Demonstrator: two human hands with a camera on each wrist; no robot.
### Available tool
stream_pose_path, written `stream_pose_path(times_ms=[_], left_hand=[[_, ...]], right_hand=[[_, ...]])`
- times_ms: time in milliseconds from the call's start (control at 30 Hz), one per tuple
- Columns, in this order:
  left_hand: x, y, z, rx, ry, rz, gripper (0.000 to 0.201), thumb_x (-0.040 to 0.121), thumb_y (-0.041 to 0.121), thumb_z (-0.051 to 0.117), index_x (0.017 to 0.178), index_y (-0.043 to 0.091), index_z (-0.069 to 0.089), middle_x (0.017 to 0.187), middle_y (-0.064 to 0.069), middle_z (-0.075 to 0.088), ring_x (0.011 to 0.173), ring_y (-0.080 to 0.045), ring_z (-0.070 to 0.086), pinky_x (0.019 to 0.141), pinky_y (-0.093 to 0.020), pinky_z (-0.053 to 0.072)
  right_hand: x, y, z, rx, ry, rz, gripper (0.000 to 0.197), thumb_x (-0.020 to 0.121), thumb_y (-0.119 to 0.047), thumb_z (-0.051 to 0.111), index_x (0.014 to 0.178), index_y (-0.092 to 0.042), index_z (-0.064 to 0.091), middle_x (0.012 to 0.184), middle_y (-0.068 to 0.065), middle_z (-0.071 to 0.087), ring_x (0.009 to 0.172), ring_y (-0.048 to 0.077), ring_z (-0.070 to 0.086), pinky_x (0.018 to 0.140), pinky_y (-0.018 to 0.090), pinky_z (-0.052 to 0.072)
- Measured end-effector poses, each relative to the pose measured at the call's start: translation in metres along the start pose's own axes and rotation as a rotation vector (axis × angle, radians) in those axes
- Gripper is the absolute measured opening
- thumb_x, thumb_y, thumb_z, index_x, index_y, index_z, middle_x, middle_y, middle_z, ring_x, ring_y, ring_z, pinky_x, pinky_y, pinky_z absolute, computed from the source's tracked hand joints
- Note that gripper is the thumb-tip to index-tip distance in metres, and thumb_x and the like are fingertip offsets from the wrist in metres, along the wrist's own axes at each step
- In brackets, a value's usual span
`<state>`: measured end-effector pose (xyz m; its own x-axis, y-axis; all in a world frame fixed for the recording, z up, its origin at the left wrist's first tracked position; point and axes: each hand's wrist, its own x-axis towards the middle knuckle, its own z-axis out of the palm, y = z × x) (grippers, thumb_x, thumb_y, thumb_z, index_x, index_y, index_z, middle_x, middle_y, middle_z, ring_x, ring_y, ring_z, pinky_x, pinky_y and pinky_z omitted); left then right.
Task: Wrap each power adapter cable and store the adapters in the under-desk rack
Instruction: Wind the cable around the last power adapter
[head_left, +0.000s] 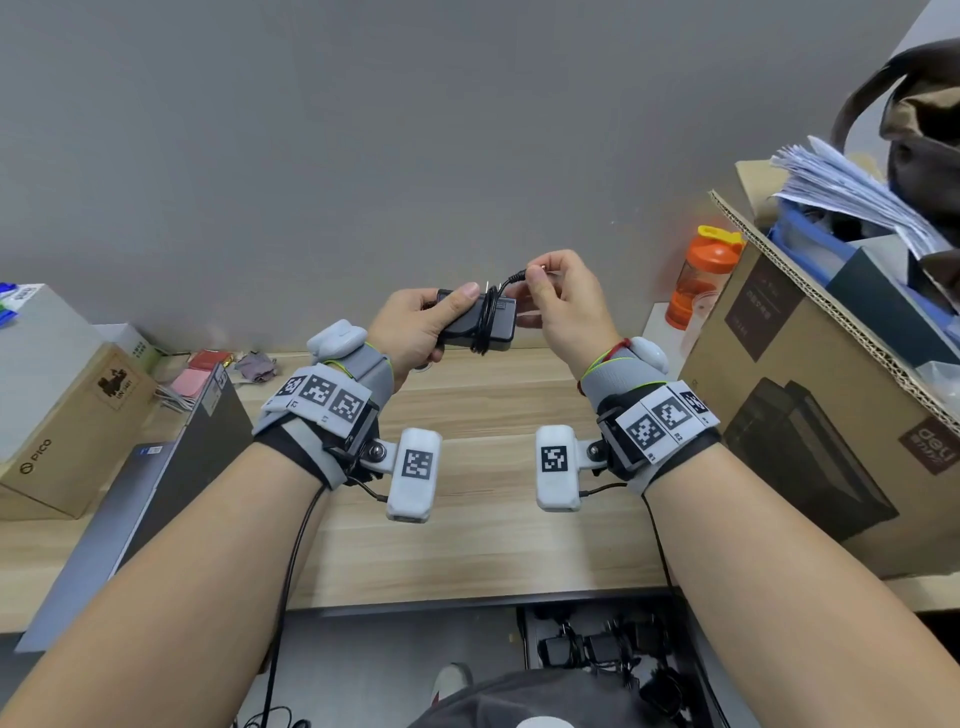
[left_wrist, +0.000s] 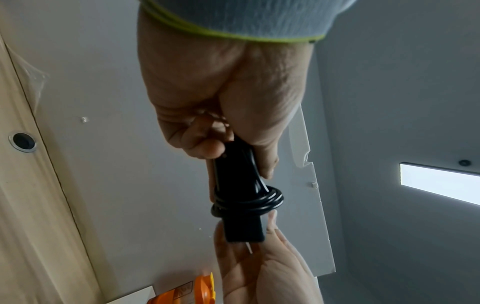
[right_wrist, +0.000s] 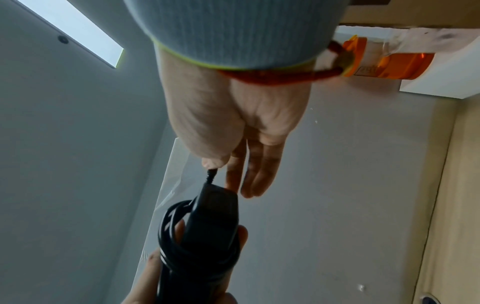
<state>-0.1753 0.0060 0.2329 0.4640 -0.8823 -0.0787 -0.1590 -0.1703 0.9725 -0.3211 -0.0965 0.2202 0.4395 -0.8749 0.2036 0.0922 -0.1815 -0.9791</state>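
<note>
A black power adapter (head_left: 480, 323) (left_wrist: 237, 205) (right_wrist: 211, 226) is held in the air above the wooden desk (head_left: 467, 519). My left hand (head_left: 415, 327) (left_wrist: 221, 115) grips its body, thumb on top. Black cable (head_left: 485, 322) (left_wrist: 246, 202) (right_wrist: 172, 236) is coiled several times round its middle. My right hand (head_left: 558, 301) (right_wrist: 228, 144) pinches the cable's plug end (head_left: 517, 277) (right_wrist: 210, 174) between thumb and forefinger, just above the adapter's right end; its other fingers reach under that end. Below the desk edge, the under-desk rack (head_left: 613, 654) holds several black adapters.
A large open cardboard box (head_left: 831, 405) full of papers fills the right of the desk, with an orange bottle (head_left: 701, 275) behind it. A closed laptop (head_left: 156, 493) and brown boxes (head_left: 67, 415) lie at the left. A grey wall stands behind.
</note>
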Motion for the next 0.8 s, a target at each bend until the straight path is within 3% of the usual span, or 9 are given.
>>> stream_pose_path(times_ms=[67,200,300,400,567,667,800], left_hand=[[0.000,-0.001,0.000,0.006,-0.003,0.007,0.034,0.091,0.048,0.062,0.082,0.016,0.066,0.049,0.010,0.046,0.039,-0.011,0.033,0.047,-0.026,0.022],[-0.001,-0.003,0.000,0.074,-0.069,0.046,0.037,0.091,0.048,0.062,0.089,0.012,0.071,0.062,0.002,0.058,0.045,-0.015,0.039,0.044,-0.021,0.031],[-0.001,-0.007,0.003,0.101,-0.131,0.073,0.035,0.090,0.046,0.065,0.094,0.013,0.073,0.067,0.004,0.065,0.057,-0.023,0.043,0.044,-0.020,0.036],[-0.001,-0.008,0.006,0.123,-0.153,0.100,0.037,0.088,0.048,0.066,0.097,0.013,0.073,0.066,0.003,0.062,0.056,-0.022,0.043,0.046,-0.022,0.036],[0.001,-0.010,0.008,0.130,-0.111,0.120,0.038,0.091,0.044,0.064,0.099,0.007,0.071,0.059,0.005,0.061,0.047,-0.018,0.043,0.046,-0.023,0.036],[0.000,-0.013,0.017,0.137,-0.103,0.109,0.038,0.093,0.044,0.061,0.094,0.007,0.069,0.061,0.003,0.060,0.042,-0.013,0.043,0.044,-0.020,0.035],[-0.004,-0.028,0.036,0.101,-0.059,0.038,0.034,0.094,0.044,0.060,0.086,0.012,0.068,0.056,0.007,0.055,0.038,-0.011,0.040,0.041,-0.018,0.034]], right_hand=[[-0.002,-0.001,0.002,0.087,-0.043,0.023,0.014,0.099,-0.007,0.053,0.092,-0.016,0.044,0.078,0.007,0.065,0.069,0.013,0.066,0.060,0.032,0.058],[-0.002,0.000,-0.001,0.005,-0.039,0.020,0.018,0.095,-0.007,0.060,0.091,-0.016,0.045,0.070,0.009,0.064,0.053,0.008,0.063,0.045,0.028,0.053],[0.002,0.006,-0.004,-0.128,0.011,-0.007,0.018,0.094,-0.015,0.063,0.090,-0.019,0.047,0.064,0.004,0.064,0.049,0.010,0.060,0.046,0.026,0.048],[0.003,0.010,-0.005,-0.160,0.033,0.018,0.015,0.094,-0.017,0.063,0.094,-0.015,0.049,0.063,0.002,0.063,0.048,0.010,0.059,0.044,0.026,0.047],[0.002,0.010,-0.007,0.034,-0.106,0.229,0.014,0.096,-0.014,0.061,0.086,-0.014,0.052,0.063,0.004,0.057,0.042,0.009,0.053,0.042,0.023,0.047],[-0.008,0.012,-0.016,0.083,-0.210,0.340,0.012,0.099,-0.017,0.057,0.087,-0.015,0.057,0.051,-0.006,0.054,0.038,0.006,0.043,0.044,0.021,0.046],[-0.024,0.023,-0.026,0.068,-0.197,0.455,0.034,0.101,-0.038,0.051,0.087,-0.011,0.065,0.067,0.005,0.059,0.049,0.017,0.049,0.048,0.023,0.048]])
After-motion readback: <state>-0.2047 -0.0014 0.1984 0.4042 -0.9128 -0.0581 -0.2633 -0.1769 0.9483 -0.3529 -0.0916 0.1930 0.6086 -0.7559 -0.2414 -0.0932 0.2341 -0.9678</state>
